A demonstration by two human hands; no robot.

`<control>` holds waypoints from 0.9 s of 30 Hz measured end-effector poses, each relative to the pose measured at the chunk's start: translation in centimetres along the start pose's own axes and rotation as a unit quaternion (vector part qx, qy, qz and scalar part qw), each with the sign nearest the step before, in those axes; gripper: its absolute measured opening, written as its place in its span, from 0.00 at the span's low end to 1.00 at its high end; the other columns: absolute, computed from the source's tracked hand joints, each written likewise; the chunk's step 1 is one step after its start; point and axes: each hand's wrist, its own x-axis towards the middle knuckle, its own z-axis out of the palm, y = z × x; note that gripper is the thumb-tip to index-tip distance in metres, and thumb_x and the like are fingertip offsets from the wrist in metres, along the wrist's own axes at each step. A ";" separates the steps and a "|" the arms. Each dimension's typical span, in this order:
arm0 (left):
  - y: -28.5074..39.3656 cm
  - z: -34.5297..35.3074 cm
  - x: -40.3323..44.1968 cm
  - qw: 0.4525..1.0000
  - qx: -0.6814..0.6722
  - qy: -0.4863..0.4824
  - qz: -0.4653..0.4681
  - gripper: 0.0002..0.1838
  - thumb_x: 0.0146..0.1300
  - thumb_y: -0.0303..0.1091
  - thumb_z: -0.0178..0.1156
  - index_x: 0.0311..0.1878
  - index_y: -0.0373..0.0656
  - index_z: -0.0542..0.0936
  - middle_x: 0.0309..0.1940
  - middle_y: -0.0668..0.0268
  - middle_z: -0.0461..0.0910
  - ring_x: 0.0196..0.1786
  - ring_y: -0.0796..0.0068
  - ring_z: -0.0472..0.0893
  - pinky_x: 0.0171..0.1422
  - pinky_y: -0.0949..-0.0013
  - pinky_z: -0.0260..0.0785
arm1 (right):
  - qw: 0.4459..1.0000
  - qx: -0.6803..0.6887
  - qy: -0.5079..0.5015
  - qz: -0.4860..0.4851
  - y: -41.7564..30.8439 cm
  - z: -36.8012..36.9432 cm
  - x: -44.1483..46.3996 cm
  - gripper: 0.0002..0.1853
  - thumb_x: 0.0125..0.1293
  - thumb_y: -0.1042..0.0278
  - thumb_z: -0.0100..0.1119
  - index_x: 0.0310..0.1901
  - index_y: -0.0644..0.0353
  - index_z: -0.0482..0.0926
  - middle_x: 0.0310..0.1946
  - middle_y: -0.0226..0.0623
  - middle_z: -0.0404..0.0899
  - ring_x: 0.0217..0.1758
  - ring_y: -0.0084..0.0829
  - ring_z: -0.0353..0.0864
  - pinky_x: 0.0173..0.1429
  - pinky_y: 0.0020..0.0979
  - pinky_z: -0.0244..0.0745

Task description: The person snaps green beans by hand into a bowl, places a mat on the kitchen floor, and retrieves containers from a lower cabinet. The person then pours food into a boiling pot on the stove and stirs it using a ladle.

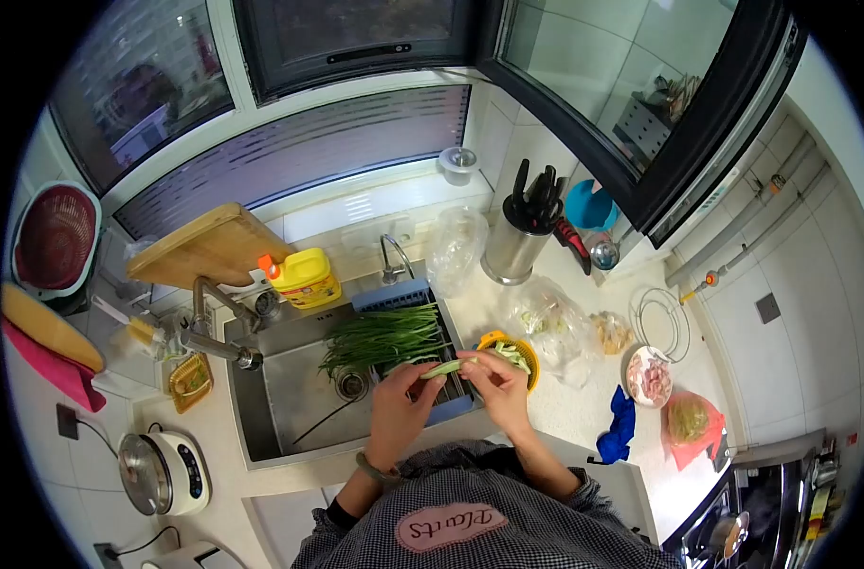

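In the centre of the frame, the left hand (pixel 405 396) and right hand (pixel 500 384) are close together, both pinching one green strip (pixel 441 369), the left on its left end, the right on its right. It is held up over the right edge of the sink (pixel 290 391), just left of the basket (pixel 533 370). Good handling here likely means a light fingertip pinch near the working point, thumbs close, so the strip neither crushes nor slips toward the greens (pixel 382 339); staying near the basket probably keeps stray bits contained.
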 end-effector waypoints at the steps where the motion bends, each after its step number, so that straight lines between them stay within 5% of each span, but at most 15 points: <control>1: 0.0 0.2 -0.1 0.999 0.024 0.032 0.028 0.12 0.62 0.33 0.64 0.47 0.39 0.82 0.31 0.61 0.80 0.25 0.75 0.79 0.30 0.73 0.71 | 0.994 -0.090 0.034 -0.058 -0.5 0.5 -0.4 0.12 0.64 0.74 0.61 0.49 0.64 0.82 0.40 0.38 0.81 0.39 0.28 0.80 0.46 0.23 0.73; 6: 0.2 0.8 -0.6 0.990 0.061 0.102 0.070 0.10 0.60 0.30 0.64 0.43 0.38 0.83 0.29 0.62 0.80 0.23 0.74 0.79 0.27 0.73 0.70 | 0.919 -0.236 0.152 -0.275 0.5 3.2 -2.0 0.17 0.54 0.84 0.65 0.47 0.68 0.82 0.37 0.41 0.81 0.37 0.30 0.80 0.41 0.26 0.75; 14: -1.0 1.8 -1.1 0.975 0.129 0.150 0.100 0.10 0.62 0.31 0.61 0.44 0.37 0.83 0.28 0.60 0.81 0.23 0.74 0.79 0.28 0.72 0.70 | 0.861 -0.317 0.129 -0.377 2.8 3.6 -2.9 0.20 0.51 0.85 0.66 0.49 0.71 0.80 0.38 0.44 0.80 0.37 0.33 0.81 0.40 0.26 0.76; 17: -0.7 2.2 -0.3 0.985 0.060 0.145 0.073 0.09 0.60 0.30 0.63 0.42 0.36 0.83 0.25 0.61 0.80 0.22 0.75 0.78 0.26 0.72 0.70 | 0.890 -0.253 0.166 -0.340 3.1 3.8 -2.9 0.17 0.55 0.83 0.65 0.48 0.70 0.80 0.39 0.42 0.81 0.37 0.32 0.81 0.40 0.26 0.77; 19: -0.6 2.7 0.0 0.990 0.015 0.128 0.055 0.10 0.61 0.31 0.63 0.43 0.35 0.83 0.25 0.63 0.80 0.23 0.77 0.77 0.28 0.73 0.70 | 0.975 -0.083 0.195 -0.067 2.1 3.4 -3.0 0.14 0.61 0.78 0.63 0.49 0.70 0.80 0.41 0.41 0.81 0.39 0.31 0.82 0.42 0.25 0.77; 20: -0.5 3.0 0.0 0.993 -0.031 0.110 0.036 0.11 0.63 0.32 0.62 0.43 0.34 0.82 0.25 0.64 0.80 0.24 0.79 0.77 0.29 0.74 0.70 | 0.970 0.121 0.208 0.022 2.3 3.2 -2.2 0.11 0.65 0.73 0.59 0.46 0.70 0.80 0.41 0.41 0.81 0.37 0.29 0.83 0.44 0.23 0.78; 21: -0.6 3.1 0.0 0.993 -0.033 0.107 0.035 0.11 0.63 0.32 0.62 0.43 0.34 0.82 0.25 0.64 0.80 0.24 0.79 0.77 0.29 0.74 0.70 | 0.970 0.119 0.211 0.023 3.1 2.3 -1.6 0.11 0.65 0.73 0.59 0.46 0.70 0.80 0.41 0.41 0.81 0.37 0.29 0.83 0.44 0.23 0.78; 23: -1.3 3.5 0.4 0.973 -0.215 0.004 -0.090 0.13 0.66 0.33 0.60 0.46 0.33 0.82 0.27 0.67 0.80 0.30 0.84 0.77 0.34 0.78 0.69 | 0.815 0.505 0.205 0.197 4.4 -0.1 -0.7 0.09 0.68 0.70 0.57 0.41 0.69 0.79 0.38 0.43 0.82 0.37 0.29 0.83 0.44 0.23 0.80; 26: -3.5 5.7 1.3 0.975 -0.198 -0.053 -0.084 0.15 0.68 0.35 0.58 0.51 0.33 0.80 0.33 0.68 0.79 0.35 0.85 0.76 0.38 0.81 0.68 | 0.822 0.477 0.239 0.200 6.6 -3.2 -0.4 0.08 0.68 0.67 0.57 0.40 0.65 0.77 0.35 0.38 0.81 0.35 0.26 0.82 0.40 0.21 0.80; 27: -5.6 7.7 1.5 0.973 -0.215 -0.070 -0.051 0.17 0.68 0.37 0.57 0.56 0.39 0.79 0.33 0.72 0.79 0.29 0.85 0.71 0.34 0.80 0.65 | 0.839 0.457 0.231 0.185 8.6 -4.7 -0.6 0.09 0.68 0.67 0.57 0.41 0.64 0.77 0.35 0.37 0.81 0.34 0.26 0.81 0.39 0.20 0.79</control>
